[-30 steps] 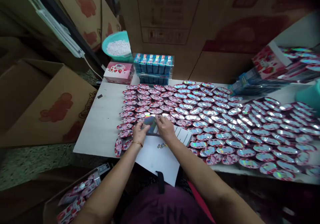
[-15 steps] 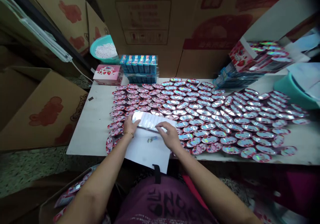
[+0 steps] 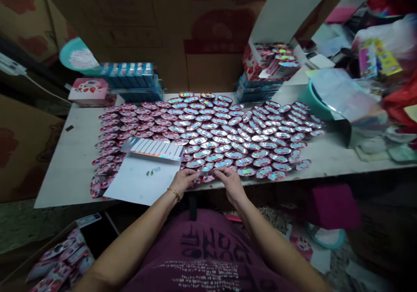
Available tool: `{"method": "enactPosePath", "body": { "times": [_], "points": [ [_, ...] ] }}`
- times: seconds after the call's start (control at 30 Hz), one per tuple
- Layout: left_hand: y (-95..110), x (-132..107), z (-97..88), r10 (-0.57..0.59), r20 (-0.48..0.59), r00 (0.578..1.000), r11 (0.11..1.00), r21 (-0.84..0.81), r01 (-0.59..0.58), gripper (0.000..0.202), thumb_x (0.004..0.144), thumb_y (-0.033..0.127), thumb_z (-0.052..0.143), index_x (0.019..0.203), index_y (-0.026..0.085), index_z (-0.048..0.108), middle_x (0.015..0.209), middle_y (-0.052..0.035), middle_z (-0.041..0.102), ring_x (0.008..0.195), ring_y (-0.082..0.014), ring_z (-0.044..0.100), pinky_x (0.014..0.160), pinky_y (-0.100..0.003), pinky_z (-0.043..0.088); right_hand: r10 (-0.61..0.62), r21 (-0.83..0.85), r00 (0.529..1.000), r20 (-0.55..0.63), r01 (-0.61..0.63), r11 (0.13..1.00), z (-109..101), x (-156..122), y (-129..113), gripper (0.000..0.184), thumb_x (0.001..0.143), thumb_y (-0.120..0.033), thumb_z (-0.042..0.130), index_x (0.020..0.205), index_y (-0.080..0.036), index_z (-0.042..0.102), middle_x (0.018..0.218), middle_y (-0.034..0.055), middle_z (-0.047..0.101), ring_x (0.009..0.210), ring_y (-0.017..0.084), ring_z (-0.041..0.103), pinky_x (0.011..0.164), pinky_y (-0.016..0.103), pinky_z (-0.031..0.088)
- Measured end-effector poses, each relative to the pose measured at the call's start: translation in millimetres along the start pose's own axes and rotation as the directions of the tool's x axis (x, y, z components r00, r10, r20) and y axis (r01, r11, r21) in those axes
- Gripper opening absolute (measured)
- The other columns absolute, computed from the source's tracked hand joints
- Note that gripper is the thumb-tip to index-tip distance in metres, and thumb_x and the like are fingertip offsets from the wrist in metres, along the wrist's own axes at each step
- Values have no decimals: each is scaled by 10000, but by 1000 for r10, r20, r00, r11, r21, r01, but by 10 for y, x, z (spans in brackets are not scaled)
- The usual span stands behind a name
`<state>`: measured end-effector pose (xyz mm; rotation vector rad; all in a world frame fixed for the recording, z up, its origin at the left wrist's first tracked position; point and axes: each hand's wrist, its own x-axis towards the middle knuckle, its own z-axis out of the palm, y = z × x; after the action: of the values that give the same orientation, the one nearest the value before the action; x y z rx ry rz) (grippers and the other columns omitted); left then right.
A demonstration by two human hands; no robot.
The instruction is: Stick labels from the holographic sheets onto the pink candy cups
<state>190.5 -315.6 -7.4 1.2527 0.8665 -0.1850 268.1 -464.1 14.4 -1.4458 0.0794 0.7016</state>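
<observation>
At the table's front edge, my left hand (image 3: 185, 180) and my right hand (image 3: 229, 180) face each other, thumbs and fingertips pinched. Anything small between their fingertips is too blurred to make out. Just by the fingertips stands a pink-and-silver packet (image 3: 207, 178), one of many shiny foil packets (image 3: 221, 129) packed upright in rows. Left of my left hand lies a white sheet (image 3: 137, 181) over some packets. A glossy sheet of striped stickers (image 3: 154, 147) rests along its upper edge, and a small shiny scrap (image 3: 153, 171) sits on the white sheet.
Blue boxes (image 3: 130, 81) and a pink strawberry box (image 3: 88, 91) stand at the back left. An open box of packets (image 3: 272, 61) tops more blue boxes at the back right. A teal tub (image 3: 314, 96) stands right. Below left, a carton holds loose packets (image 3: 61, 257).
Both hands have left the sticker sheet and come to the packets at the table's front edge, right of the white sheet. The camera view has swung to the right.
</observation>
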Motion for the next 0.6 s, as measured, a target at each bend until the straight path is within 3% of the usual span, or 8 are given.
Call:
{"method": "enactPosePath", "body": {
  "times": [0.13,0.2,0.37,0.43,0.6],
  "points": [
    [-105,34,315,-72,186,980,996,60,62,289,556,365,690,673,114,609,527,25,540,461,-51,428,448,-177,287,21,-2,996,-85,-21,1000,-428,-88,99,218,582,-334,695,729,-176,660,668,-8,633,635,123,543,664,268,406],
    [-135,62,447,-81,211,974,992,110,59,270,571,365,671,660,119,605,521,29,528,446,-47,403,432,-177,260,1,-49,992,-128,-7,999,-609,-47,154,228,587,-347,684,733,-174,662,676,1,638,641,136,546,668,283,409],
    [-134,193,742,11,149,989,954,294,-55,198,613,314,621,569,126,580,463,37,496,428,-54,402,436,-177,280,-135,-259,981,-138,95,961,-933,218,295,224,638,-366,622,746,-175,667,742,27,656,719,164,562,721,306,409],
    [-136,259,850,-2,93,996,913,406,-36,191,651,287,580,543,129,567,434,41,474,396,-55,401,425,-179,285,-214,-369,966,-146,148,918,-1007,317,342,225,666,-370,590,749,-174,665,763,37,652,744,173,562,728,311,411],
    [-199,383,1045,-48,-64,997,843,533,75,211,691,258,506,528,137,559,416,25,476,341,-77,428,394,-197,292,-433,-722,901,-41,273,636,-1068,448,402,209,759,-326,510,743,-188,665,780,49,624,773,171,527,743,308,373]
  ]
}}
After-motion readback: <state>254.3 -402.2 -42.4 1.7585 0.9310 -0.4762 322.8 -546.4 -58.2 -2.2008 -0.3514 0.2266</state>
